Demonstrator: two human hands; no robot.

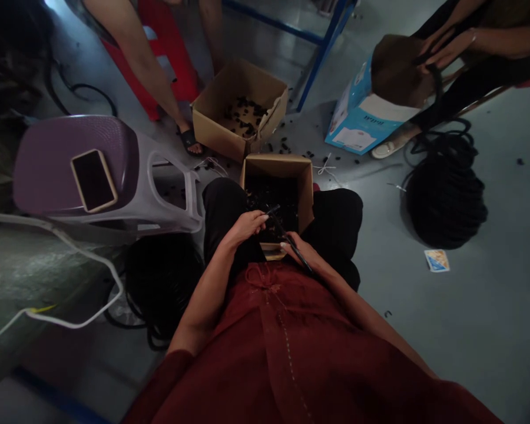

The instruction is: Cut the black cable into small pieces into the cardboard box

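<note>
A long, thin black strip runs slantwise between my hands, above an open cardboard box that stands between my knees. My right hand is closed around its lower stretch, and the tail passes over my wrist. At the upper end, my left hand pinches a short black end of it with thumb and fingers. Whether this end is one piece with the strip is too dark to tell. Dark, small pieces lie inside the box, hard to make out singly.
Beyond it sits a second cardboard box with small black pieces. A purple-topped stool bearing a phone is at left. Black coils lie at right. A co-worker's hands hold black strip over a blue box.
</note>
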